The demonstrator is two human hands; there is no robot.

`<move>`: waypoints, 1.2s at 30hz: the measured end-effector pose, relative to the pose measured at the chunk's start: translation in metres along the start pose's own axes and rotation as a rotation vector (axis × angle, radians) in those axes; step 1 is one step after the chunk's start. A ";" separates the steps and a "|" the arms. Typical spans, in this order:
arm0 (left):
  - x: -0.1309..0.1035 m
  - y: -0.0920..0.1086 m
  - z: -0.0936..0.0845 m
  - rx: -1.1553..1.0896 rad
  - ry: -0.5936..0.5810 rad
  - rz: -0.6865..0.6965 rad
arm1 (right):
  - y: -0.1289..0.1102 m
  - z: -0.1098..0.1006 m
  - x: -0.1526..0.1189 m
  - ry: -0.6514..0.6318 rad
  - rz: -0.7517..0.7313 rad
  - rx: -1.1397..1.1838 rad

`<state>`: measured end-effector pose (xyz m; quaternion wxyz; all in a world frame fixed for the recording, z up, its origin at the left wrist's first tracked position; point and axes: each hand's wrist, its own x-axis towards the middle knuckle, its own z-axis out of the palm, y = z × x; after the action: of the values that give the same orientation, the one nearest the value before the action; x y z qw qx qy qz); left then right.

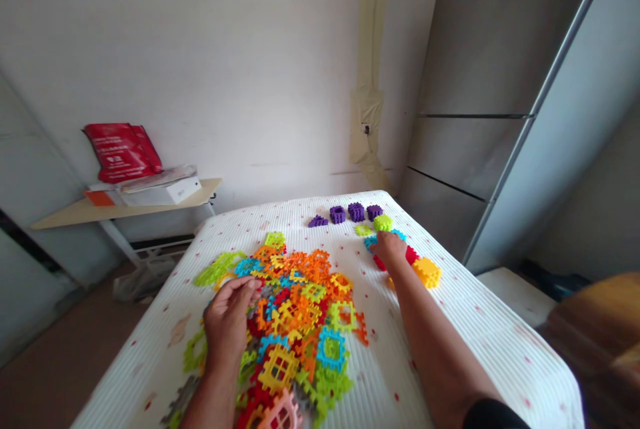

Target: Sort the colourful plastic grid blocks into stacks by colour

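A large mixed heap of notched plastic building pieces (295, 312) in orange, yellow, green, blue and red covers the middle of the table. My left hand (227, 316) is over the heap's left side, thumb and fingers pinched together; a bit of red shows at the tips, but whether it is held is unclear. My right hand (391, 249) reaches far forward onto the sorted piles, its fingers mostly hidden by the back of the hand. Around it lie blue pieces (399, 234), red pieces (411, 255), a yellow stack (427, 272) and a light green stack (383, 222).
Purple stacks (356, 212) stand in a row near the far edge of the cloth-covered table (500, 349). A tall fridge (465, 82) rises at the right. Behind on the left, a small side table (70, 213) bears a white box (170, 190) and a red bag (117, 149).
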<state>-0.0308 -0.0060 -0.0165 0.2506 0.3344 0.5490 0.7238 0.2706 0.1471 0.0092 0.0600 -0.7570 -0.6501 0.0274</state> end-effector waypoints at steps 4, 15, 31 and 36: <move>0.000 0.001 0.000 -0.015 0.007 0.017 | 0.000 0.002 -0.001 -0.011 -0.008 0.021; 0.007 0.002 -0.010 0.042 0.200 0.088 | -0.030 -0.014 -0.021 0.223 -0.291 0.191; 0.022 -0.026 -0.019 0.275 0.129 0.101 | -0.151 0.012 -0.091 -0.088 -0.953 0.020; 0.023 -0.028 -0.019 0.138 0.255 0.109 | -0.170 0.005 -0.081 -0.050 -0.942 0.074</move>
<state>-0.0608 0.0064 -0.0425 0.1158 0.2856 0.6059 0.7335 0.0913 0.0927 0.0231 0.0771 -0.3760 -0.9226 0.0387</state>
